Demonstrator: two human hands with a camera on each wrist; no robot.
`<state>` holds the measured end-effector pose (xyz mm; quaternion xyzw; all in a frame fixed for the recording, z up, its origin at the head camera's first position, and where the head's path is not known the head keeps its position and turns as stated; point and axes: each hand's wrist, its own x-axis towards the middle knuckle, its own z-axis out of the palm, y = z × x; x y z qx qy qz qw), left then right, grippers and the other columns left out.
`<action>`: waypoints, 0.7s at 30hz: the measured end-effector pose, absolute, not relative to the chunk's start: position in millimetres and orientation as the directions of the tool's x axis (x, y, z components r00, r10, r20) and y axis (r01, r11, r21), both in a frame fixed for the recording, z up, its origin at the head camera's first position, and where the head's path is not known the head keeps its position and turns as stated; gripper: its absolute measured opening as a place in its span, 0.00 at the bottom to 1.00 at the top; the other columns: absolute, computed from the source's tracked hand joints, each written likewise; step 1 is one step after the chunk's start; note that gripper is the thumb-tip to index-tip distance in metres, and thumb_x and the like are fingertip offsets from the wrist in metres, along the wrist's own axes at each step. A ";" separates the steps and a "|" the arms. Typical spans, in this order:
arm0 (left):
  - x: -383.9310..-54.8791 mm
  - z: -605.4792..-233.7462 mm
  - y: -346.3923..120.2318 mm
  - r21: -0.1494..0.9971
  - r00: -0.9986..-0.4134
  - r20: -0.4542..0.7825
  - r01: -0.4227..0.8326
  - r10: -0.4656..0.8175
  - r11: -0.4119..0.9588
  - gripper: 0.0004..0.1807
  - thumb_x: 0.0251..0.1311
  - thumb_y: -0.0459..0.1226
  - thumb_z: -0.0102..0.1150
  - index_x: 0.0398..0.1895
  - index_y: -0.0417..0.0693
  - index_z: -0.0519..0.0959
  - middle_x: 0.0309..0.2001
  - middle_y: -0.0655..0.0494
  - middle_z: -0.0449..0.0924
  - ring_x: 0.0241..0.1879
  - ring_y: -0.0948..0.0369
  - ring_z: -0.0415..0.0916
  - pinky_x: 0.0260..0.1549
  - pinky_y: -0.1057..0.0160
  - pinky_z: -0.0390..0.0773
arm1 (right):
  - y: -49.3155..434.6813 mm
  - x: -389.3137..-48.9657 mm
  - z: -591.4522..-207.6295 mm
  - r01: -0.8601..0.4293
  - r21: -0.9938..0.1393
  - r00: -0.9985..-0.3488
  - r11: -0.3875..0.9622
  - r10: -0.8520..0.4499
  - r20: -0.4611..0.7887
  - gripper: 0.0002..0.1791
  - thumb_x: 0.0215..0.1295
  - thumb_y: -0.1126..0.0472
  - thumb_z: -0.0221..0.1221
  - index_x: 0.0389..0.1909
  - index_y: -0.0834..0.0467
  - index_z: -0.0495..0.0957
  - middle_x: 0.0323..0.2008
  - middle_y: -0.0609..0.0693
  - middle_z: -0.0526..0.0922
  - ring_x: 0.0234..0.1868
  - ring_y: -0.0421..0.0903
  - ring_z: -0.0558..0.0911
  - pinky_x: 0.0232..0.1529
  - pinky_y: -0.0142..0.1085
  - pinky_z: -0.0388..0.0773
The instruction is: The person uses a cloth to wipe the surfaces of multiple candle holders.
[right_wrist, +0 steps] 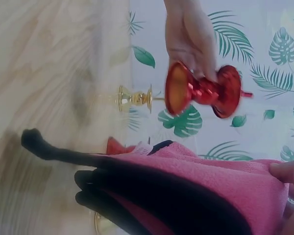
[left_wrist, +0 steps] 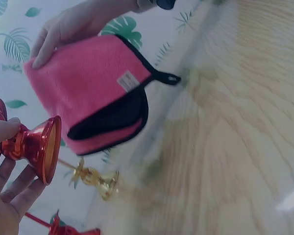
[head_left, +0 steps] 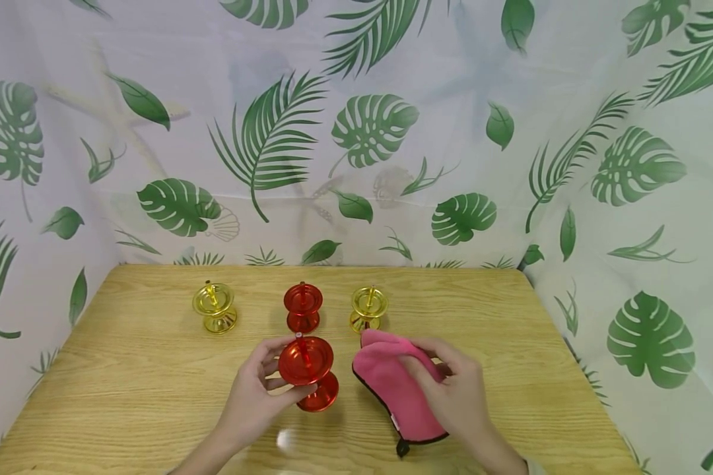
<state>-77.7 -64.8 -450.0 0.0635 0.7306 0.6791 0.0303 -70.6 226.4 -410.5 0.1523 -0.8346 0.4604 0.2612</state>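
Note:
My left hand (head_left: 261,382) grips a shiny red candle holder (head_left: 306,361) by its narrow stem, thumb in front. The holder is lifted off the table and tilts slightly, its spike pointing up; in the left wrist view its hollow base (left_wrist: 50,149) faces the table. To the right, my right hand (head_left: 451,382) pinches a folded pink cloth (head_left: 395,389) near its upper edge. The cloth has dark trim, a small white label (left_wrist: 128,81) and a dark hanging loop (right_wrist: 54,149). Cloth and held holder are apart.
Behind the hands stand a gold candle holder (head_left: 218,309) at left, a second red candle holder (head_left: 303,309) in the middle and another gold one (head_left: 368,309) at right. The wooden table (head_left: 125,389) meets leaf-patterned sheeting (head_left: 309,244) at its back and sides.

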 end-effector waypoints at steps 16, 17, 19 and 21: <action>-79.0 -484.0 -130.7 0.970 -1.000 0.008 0.006 -0.006 0.244 0.39 0.52 0.32 0.81 0.67 0.48 0.73 0.57 0.68 0.84 0.47 0.75 0.82 0.47 0.69 0.84 | 250.1 -67.5 -405.7 -0.409 -0.725 -0.845 0.554 0.069 0.530 0.15 0.58 0.72 0.74 0.42 0.52 0.90 0.33 0.51 0.92 0.27 0.29 0.82 0.21 0.24 0.75; -79.0 -486.2 -135.3 0.966 -1.000 0.000 -0.004 -0.017 0.257 0.39 0.52 0.33 0.81 0.67 0.49 0.72 0.55 0.73 0.84 0.47 0.75 0.81 0.47 0.70 0.83 | 250.9 -67.3 -405.7 -0.401 -0.730 -0.848 0.554 0.077 0.524 0.14 0.58 0.71 0.74 0.42 0.52 0.90 0.33 0.51 0.92 0.27 0.29 0.82 0.21 0.24 0.74; -79.1 -490.1 -144.1 0.961 -0.999 -0.004 -0.013 -0.034 0.277 0.40 0.52 0.33 0.81 0.68 0.50 0.72 0.53 0.80 0.81 0.47 0.76 0.81 0.47 0.70 0.83 | 252.4 -66.9 -405.7 -0.382 -0.744 -0.857 0.549 0.090 0.507 0.14 0.58 0.71 0.74 0.42 0.52 0.90 0.33 0.51 0.92 0.26 0.29 0.82 0.20 0.25 0.75; -79.3 -493.6 -152.6 0.954 -0.999 0.004 -0.011 -0.049 0.300 0.40 0.52 0.33 0.81 0.68 0.49 0.71 0.51 0.84 0.80 0.47 0.76 0.81 0.46 0.70 0.83 | 253.7 -66.2 -405.6 -0.364 -0.757 -0.866 0.543 0.103 0.490 0.13 0.59 0.70 0.74 0.42 0.52 0.90 0.33 0.51 0.92 0.26 0.29 0.82 0.21 0.25 0.75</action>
